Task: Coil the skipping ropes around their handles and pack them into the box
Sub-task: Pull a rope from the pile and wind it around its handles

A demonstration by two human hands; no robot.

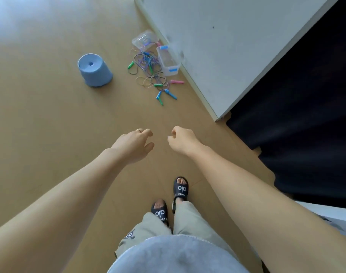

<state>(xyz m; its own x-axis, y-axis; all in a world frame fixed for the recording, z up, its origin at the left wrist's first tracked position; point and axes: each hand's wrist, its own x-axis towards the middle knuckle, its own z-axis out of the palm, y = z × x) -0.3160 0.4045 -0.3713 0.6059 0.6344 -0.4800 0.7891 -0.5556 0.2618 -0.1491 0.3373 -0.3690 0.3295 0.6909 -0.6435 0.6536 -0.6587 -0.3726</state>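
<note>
- The left hand [135, 143] reaches forward at the centre of the frame, its grip released: fingers loosely curled, nothing in them.
- The right hand [183, 139] hangs just beside it, fingers curled inward in a loose clench, grasping nothing visible.
- The skipping ropes [148, 70] lie in a loose tangle on the floor [50, 115] in the upper middle of the frame, well apart from both hands and farther up the picture.
- Green, blue and pink handles stick out around the tangle; a pink handle [177, 82] lies at its right edge and a blue handle [171, 94] at its lower edge.
- The clear plastic box [168, 60], with blue latches, sits at the tangle's upper right, just beside the edge of a white panel [227, 46].
- Its clear lid [143, 39] lies above the tangle.
- A blue upturned stool [95, 70] stands to the left of the ropes, apart from them.
- Two feet in black slippers [180, 189] show at the lower centre.
</note>
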